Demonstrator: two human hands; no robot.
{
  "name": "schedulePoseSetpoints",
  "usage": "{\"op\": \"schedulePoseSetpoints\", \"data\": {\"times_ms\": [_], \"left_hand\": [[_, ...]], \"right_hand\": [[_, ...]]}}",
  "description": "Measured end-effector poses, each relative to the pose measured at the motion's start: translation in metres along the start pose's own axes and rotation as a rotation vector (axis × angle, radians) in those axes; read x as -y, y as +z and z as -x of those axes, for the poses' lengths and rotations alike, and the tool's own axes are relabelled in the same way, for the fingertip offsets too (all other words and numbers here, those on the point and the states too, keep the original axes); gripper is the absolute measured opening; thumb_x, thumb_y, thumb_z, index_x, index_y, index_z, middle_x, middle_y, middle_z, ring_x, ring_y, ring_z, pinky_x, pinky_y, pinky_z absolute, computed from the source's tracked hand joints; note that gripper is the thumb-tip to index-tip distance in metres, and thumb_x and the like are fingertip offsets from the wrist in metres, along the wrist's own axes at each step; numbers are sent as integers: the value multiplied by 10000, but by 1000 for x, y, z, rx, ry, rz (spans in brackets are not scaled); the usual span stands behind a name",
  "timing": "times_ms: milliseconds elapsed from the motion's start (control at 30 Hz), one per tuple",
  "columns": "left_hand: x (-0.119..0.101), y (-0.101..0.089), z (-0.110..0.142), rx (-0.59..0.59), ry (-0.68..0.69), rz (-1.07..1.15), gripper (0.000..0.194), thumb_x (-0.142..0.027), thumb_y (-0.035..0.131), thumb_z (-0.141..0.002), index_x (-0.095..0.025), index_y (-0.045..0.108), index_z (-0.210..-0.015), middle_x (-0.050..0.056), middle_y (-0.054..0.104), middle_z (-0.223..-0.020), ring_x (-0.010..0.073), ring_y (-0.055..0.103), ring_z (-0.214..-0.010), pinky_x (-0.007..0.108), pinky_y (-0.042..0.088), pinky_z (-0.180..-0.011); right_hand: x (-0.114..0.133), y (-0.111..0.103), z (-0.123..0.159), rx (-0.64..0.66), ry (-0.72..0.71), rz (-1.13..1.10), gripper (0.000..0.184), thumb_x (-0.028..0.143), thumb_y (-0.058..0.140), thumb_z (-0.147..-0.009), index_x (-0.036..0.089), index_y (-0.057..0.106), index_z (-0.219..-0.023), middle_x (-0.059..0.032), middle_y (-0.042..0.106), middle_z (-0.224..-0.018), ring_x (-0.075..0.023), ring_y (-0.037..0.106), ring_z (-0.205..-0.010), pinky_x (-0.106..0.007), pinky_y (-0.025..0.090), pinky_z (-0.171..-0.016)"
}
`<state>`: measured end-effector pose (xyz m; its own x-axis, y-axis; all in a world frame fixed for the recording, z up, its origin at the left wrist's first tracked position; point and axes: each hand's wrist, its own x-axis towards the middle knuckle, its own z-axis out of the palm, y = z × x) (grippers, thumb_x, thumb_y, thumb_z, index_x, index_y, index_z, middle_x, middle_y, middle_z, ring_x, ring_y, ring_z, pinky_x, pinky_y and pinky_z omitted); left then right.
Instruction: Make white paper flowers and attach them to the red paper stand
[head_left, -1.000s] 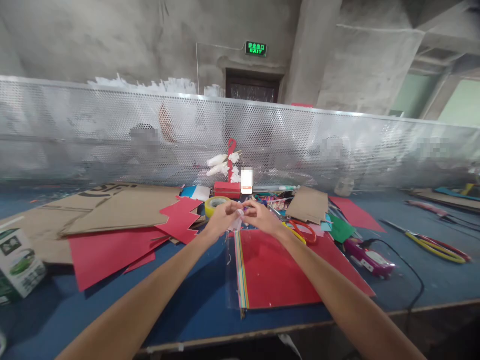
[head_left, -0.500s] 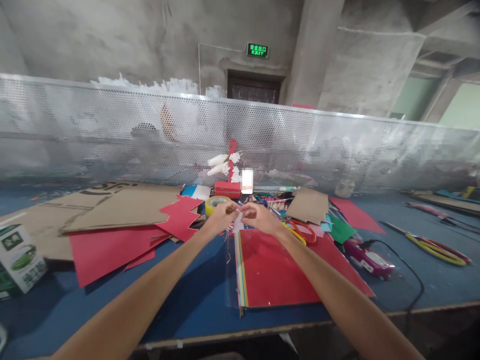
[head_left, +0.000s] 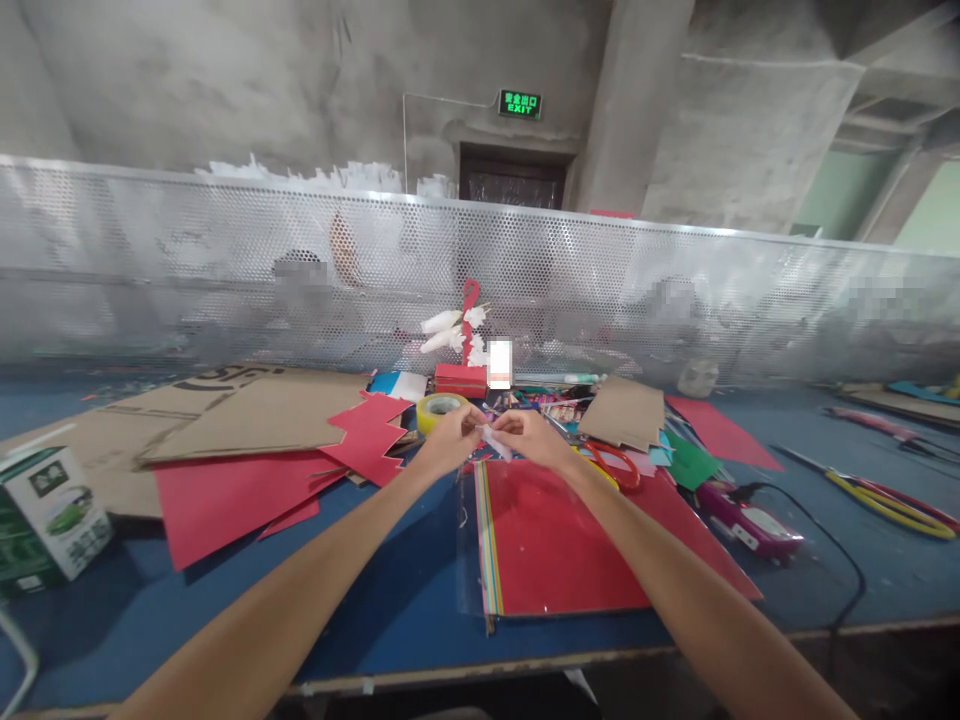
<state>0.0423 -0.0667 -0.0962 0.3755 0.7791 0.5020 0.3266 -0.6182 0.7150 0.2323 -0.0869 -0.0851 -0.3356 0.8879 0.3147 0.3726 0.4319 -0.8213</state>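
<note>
Between my fingertips is a small piece of thin white paper (head_left: 495, 441), partly hidden by the fingers. My left hand (head_left: 459, 436) pinches its left side, and my right hand (head_left: 527, 434) pinches it from the right. Both hands hover above the far edge of a stack of red paper sheets (head_left: 570, 545), which shows coloured edges along its left side. Just behind my left hand lies a roll of yellow tape (head_left: 441, 410). Close to my right wrist are scissors with red and yellow handles (head_left: 611, 467).
Cardboard (head_left: 247, 415) and cut red paper (head_left: 240, 500) cover the left side, beside a green-and-white carton (head_left: 56, 520). Behind my hands stands a red stem with white paper flowers (head_left: 471, 325). To the right lie a purple device with a cord (head_left: 750, 522) and larger scissors (head_left: 892, 500).
The white paper has tilted from hanging straight down to slanting toward lower right, still pinched by both hands. The whole view has shifted slightly.
</note>
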Motion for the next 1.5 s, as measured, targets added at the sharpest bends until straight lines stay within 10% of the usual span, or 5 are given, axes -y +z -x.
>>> {"op": "schedulePoseSetpoints", "data": {"times_ms": [833,1500], "left_hand": [[-4,-14,1,162,33,-211,249,-286,559,-837,-169,641,-1041,45,705,-898,183,654,-791,268,481,-702],[-3,-14,-1,203,-37,-211,161,-292,547,-809,-153,627,-785,-5,592,-680,135,535,-615,246,384,-579]], "right_hand": [[1,-3,4,33,-45,208,255,377,622,-823,131,689,-839,-52,697,-763,-156,620,-684,-236,429,-627],[11,0,9,36,-177,249,328,346,691,-772,191,569,-1034,-17,651,-894,-156,597,-767,-252,428,-693]]}}
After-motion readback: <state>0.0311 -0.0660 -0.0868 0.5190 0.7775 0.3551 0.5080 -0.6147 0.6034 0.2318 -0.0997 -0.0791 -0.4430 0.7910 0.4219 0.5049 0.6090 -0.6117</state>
